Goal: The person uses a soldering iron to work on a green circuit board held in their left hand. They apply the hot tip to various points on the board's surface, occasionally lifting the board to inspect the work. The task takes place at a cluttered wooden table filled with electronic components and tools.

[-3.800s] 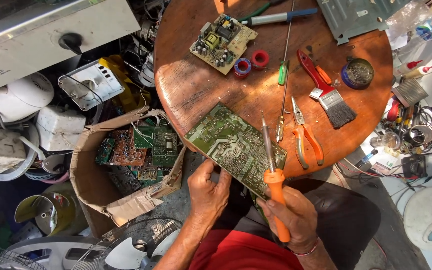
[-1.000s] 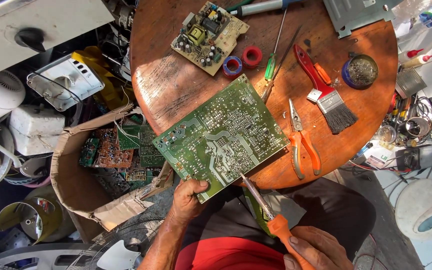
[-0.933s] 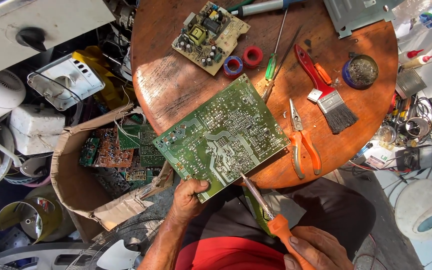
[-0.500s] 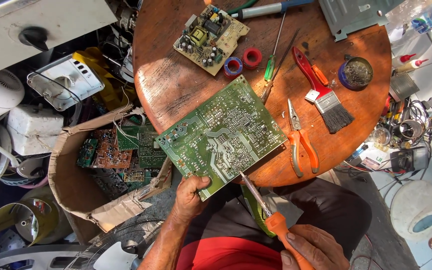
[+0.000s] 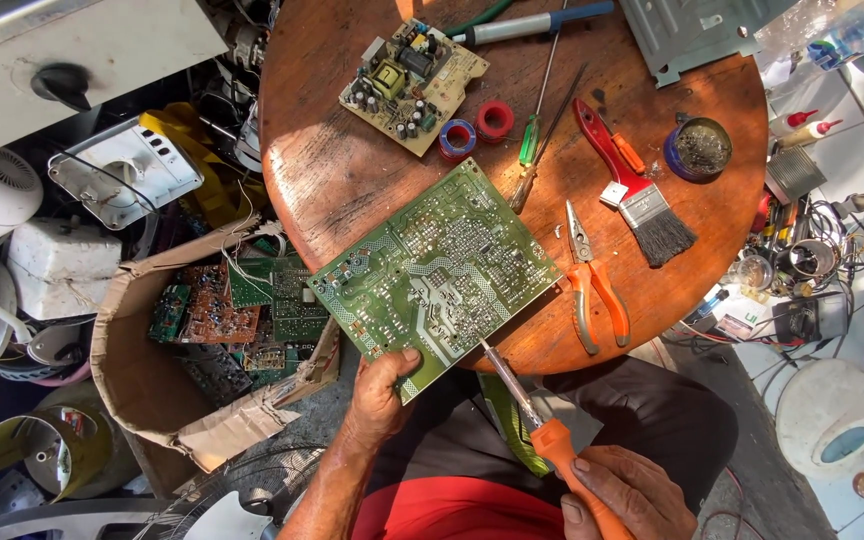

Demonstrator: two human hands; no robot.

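The green circuit board (image 5: 437, 272) lies solder side up on the near edge of the round wooden worktop (image 5: 352, 180), long axis running from near-left to far-right; the left hand (image 5: 380, 392) pinches its near corner; the right hand (image 5: 624, 492) is clenched on an orange-handled soldering iron (image 5: 537, 425), tip touching the board's near edge, up and left of that hand; beside the worktop a torn cardboard box (image 5: 142, 375) holds more boards.

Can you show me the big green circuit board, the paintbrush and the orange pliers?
big green circuit board (image 5: 439, 265), head view, middle of its solder side
paintbrush (image 5: 662, 237), head view, on the dark bristles
orange pliers (image 5: 592, 290), head view, near the pivot
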